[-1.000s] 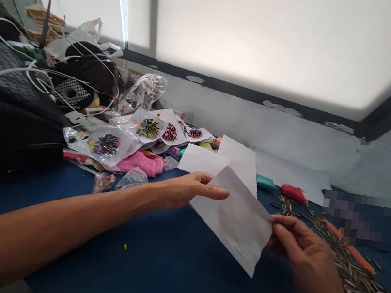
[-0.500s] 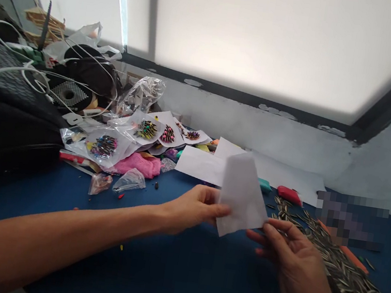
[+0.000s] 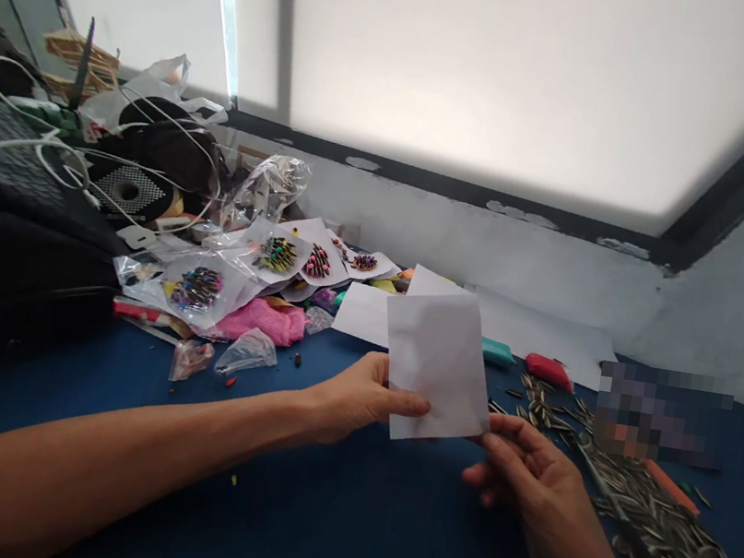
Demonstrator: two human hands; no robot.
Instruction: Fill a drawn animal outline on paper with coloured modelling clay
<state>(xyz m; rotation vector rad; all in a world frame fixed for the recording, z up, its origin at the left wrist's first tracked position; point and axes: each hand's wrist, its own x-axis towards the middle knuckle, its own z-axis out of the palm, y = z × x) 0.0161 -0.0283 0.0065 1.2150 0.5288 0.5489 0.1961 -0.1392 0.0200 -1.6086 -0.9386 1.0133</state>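
Note:
Above the blue tabletop (image 3: 336, 516) I hold a small white sheet of paper (image 3: 437, 354), tilted up toward me. My left hand (image 3: 371, 400) grips its left side, thumb across the front and fingers hidden behind. At the lower right corner, my right hand (image 3: 525, 470) pinches the sheet between thumb and forefinger, its other fingers curled below. Just behind lie more white paper (image 3: 361, 313), a teal clay-like packet (image 3: 497, 352) and a red one (image 3: 548, 372). A heap of striped sunflower seeds (image 3: 687, 550) spreads beside my right hand.
Papers with decorated seed clusters (image 3: 197, 288) lie at the left, near a pink cloth (image 3: 268, 321) and a small clear plastic bag (image 3: 247, 352). A dark bag (image 3: 4, 261), cables and a black spool (image 3: 126, 189) crowd the far left. A wall and window ledge (image 3: 428, 185) bound the back.
The paper has turned to face me more squarely and shifted slightly left. My right hand has moved a little left with its corner; my left hand keeps its grip.

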